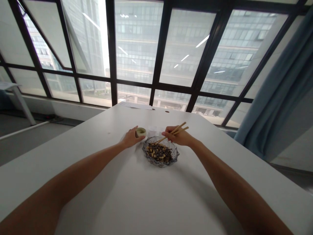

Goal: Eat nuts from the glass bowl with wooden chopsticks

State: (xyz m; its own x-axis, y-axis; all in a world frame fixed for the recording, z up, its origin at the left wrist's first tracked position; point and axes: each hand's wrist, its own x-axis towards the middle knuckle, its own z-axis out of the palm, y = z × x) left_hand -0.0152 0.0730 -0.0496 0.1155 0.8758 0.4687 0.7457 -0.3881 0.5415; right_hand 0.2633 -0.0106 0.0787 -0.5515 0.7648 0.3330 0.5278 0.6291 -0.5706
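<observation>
Chopsticks [182, 130] are held over the glass bowl [175, 154], and the small cup [141, 132] is held beside it.
By the right hand [174, 135] the chopsticks are gripped, with fingers closed together on them; their tips are lowered among the dark and yellowish pieces [160, 152] in the bowl, but whether something is pinched cannot be told. The cup is clasped between thumb and fingers of the left hand [130, 137], by which its side is partly covered. The far rim of the bowl is crossed by the chopsticks. Behind the bowl a pale, unclear item [152, 129] is seen. White sheets [137, 105] are laid at the far end of the white table [137, 195], before the windows [139, 42]; at the right a blue curtain [276, 88] is hung.
</observation>
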